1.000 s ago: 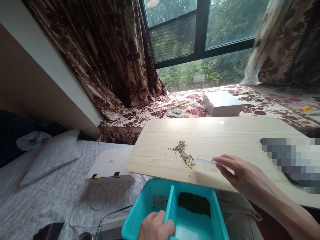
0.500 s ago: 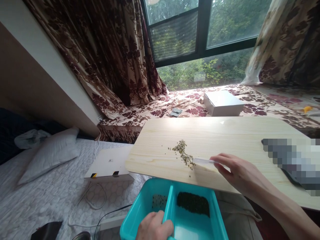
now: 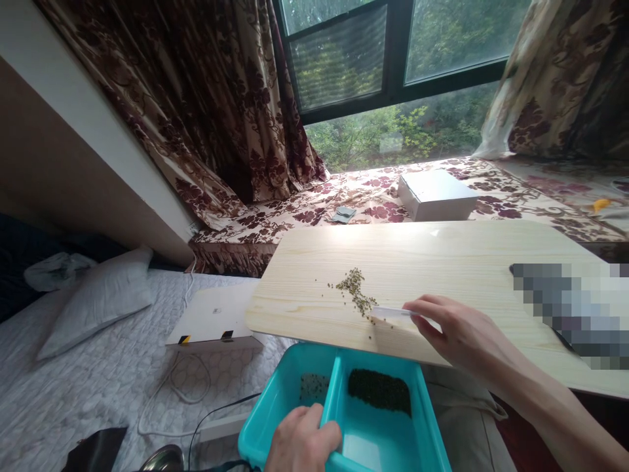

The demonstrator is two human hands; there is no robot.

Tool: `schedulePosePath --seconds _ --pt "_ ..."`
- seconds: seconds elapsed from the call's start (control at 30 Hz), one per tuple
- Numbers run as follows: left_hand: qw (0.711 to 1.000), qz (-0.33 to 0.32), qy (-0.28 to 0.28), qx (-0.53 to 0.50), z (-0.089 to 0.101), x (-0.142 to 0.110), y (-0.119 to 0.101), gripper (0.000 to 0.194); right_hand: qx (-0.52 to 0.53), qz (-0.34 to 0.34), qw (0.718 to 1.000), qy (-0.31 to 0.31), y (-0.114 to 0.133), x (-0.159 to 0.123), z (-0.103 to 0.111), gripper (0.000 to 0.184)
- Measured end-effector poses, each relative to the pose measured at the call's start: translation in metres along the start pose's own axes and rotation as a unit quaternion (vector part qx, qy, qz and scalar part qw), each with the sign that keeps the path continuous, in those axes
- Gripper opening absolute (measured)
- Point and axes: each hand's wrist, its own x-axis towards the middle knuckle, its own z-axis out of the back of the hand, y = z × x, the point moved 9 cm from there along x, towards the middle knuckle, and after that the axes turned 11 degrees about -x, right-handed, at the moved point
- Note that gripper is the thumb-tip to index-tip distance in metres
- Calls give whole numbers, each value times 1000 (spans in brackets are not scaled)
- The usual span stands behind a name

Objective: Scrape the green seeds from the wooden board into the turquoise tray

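My right hand (image 3: 455, 328) is closed on a thin, whitish flat piece (image 3: 392, 313), perhaps a card; its far edge touches a scatter of small greenish-brown grains (image 3: 352, 283) on the pale wooden tabletop (image 3: 462, 262). Below the table's near edge is a turquoise bin (image 3: 432, 419) with two compartments. My left hand (image 3: 303, 439) is closed around its divider (image 3: 335, 383), fingers toward the left compartment. A dark heap of grains (image 3: 379, 391) lies at the far end of the right compartment. Only a few grains (image 3: 314, 387) show in the left one.
A blurred-out dark object (image 3: 565, 308) lies on the table's right side. Behind it, a white box (image 3: 437, 193) and a small grey-green cloth (image 3: 343, 214) rest on the window ledge. To the left are a bed (image 3: 113, 387), a flat white box (image 3: 213, 318) and cables.
My right hand has moved slightly left with the flat piece, which now meets the lower end of the grains; some lie beside it. My left hand stays on the divider. The view has shifted slightly.
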Motion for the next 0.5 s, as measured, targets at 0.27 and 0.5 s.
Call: schedulePosePath --seconds 0.27,0.5 --pt "999 -23 -22 -7 1 1 -2 35 21 -45 999 3 -24 -12 1 28" --pt "999 3 -32 -27 -7 2 4 45 66 -58 996 25 -24 -20 3 27"
